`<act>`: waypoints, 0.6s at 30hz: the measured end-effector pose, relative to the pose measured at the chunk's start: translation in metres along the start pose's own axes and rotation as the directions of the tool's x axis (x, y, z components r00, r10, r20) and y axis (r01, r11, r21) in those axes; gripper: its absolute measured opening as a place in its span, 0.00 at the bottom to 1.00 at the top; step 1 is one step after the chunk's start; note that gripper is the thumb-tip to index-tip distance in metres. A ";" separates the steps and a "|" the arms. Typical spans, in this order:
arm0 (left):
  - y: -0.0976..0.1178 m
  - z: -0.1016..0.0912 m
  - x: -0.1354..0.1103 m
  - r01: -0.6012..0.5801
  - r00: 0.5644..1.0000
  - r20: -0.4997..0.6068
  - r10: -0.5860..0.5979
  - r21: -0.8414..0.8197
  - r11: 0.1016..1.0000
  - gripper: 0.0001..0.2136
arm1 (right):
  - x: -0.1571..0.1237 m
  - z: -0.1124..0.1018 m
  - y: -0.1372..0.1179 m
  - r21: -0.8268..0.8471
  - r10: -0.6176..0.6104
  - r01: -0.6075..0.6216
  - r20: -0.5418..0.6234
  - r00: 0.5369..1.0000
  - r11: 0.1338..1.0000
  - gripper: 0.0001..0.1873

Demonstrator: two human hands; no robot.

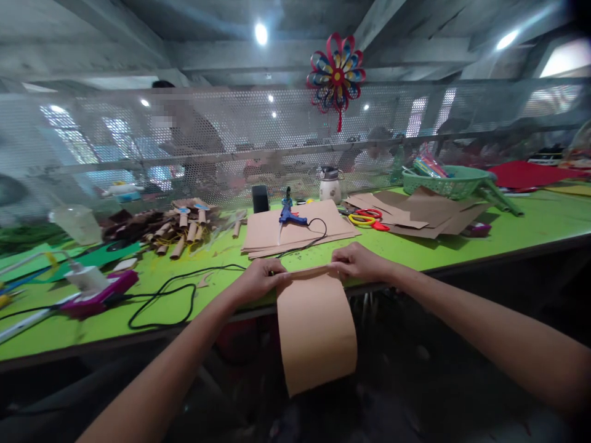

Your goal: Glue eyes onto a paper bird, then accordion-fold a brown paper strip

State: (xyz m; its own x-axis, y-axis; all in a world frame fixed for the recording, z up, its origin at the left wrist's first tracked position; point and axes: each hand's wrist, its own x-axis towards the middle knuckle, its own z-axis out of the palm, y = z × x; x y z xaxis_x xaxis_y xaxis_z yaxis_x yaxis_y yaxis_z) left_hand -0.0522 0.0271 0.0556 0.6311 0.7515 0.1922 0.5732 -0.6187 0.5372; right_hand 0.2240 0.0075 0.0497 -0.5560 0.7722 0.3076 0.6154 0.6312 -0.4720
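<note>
A sheet of brown kraft paper (pixel 317 326) hangs in a curve over the front edge of the green table. Its top edge is rolled or folded into a narrow strip. My left hand (pixel 263 278) pinches the left end of that strip, and my right hand (pixel 357 263) pinches the right end. Just beyond my hands lies a stack of brown paper sheets (pixel 323 218), with a blue glue gun (pixel 292 216) resting on top. Scissors with red and yellow handles (pixel 367 218) lie to the right of the stack.
On the left are a purple power strip (pixel 99 294) with black cables, brown paper rolls (pixel 184 237) and a plastic cup (pixel 76 223). A green basket (pixel 446 183), loose brown sheets (pixel 425 212) and a bottle (pixel 329 184) stand farther back. A perforated screen (pixel 258 135) rises behind; a person is beyond it.
</note>
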 end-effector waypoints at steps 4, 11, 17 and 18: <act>-0.003 -0.005 -0.003 0.016 1.000 0.018 -0.016 -0.026 1.000 0.15 | 0.002 -0.002 -0.001 0.136 0.100 -0.100 0.014 0.995 0.986 0.16; -0.006 -0.010 -0.003 0.088 0.995 -0.030 -0.098 -0.232 0.969 0.16 | -0.001 -0.012 -0.014 0.436 0.175 -0.175 0.042 0.984 0.883 0.19; 0.008 -0.014 -0.007 0.080 0.997 0.058 -0.058 -0.523 0.848 0.20 | -0.013 -0.030 -0.033 0.727 0.119 -0.048 -0.046 0.992 0.685 0.19; 0.012 -0.012 -0.007 0.074 0.996 0.075 -0.038 -0.572 0.817 0.21 | -0.014 -0.031 -0.038 0.790 0.098 -0.013 -0.059 0.993 0.612 0.19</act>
State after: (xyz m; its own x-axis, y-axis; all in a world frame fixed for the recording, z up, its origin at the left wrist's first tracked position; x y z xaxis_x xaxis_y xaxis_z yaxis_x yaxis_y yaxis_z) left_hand -0.0566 0.0172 0.0703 0.6464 0.7551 0.1095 0.2158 -0.3186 0.9230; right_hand 0.2260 -0.0256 0.0892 -0.4592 0.8332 0.3080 -0.0571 0.3183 -0.9463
